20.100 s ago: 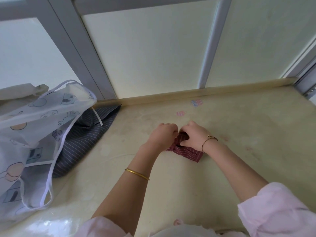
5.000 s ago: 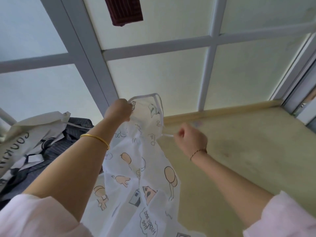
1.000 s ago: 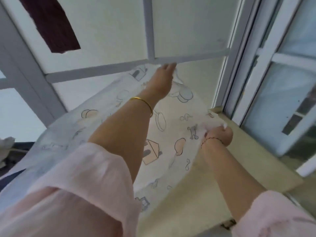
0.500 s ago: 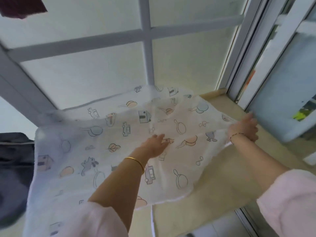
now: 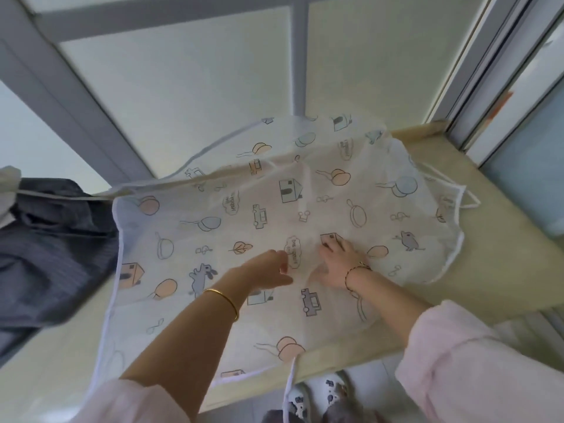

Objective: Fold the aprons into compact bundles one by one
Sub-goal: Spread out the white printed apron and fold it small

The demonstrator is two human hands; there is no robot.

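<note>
A thin white apron (image 5: pixel 232 227) printed with houses, pans and animals lies spread out across the beige ledge (image 5: pixel 494 248), its far edge still rucked up against the window. My left hand (image 5: pixel 268 271) hovers or rests near the apron's middle with loosely bent fingers. My right hand (image 5: pixel 338 264) lies flat on the fabric just to the right, fingers spread. A white tie string (image 5: pixel 290 383) hangs off the near edge.
A dark grey striped apron (image 5: pixel 52 248) lies heaped at the left, with a cream cloth (image 5: pixel 7 184) behind it. Frosted window panes with grey frames (image 5: pixel 76 96) rise right behind the ledge. Patterned slippers (image 5: pixel 317 398) show below the near edge.
The apron has settled lower and flatter on the ledge. My right hand moved from its right edge to the middle, next to my left hand.
</note>
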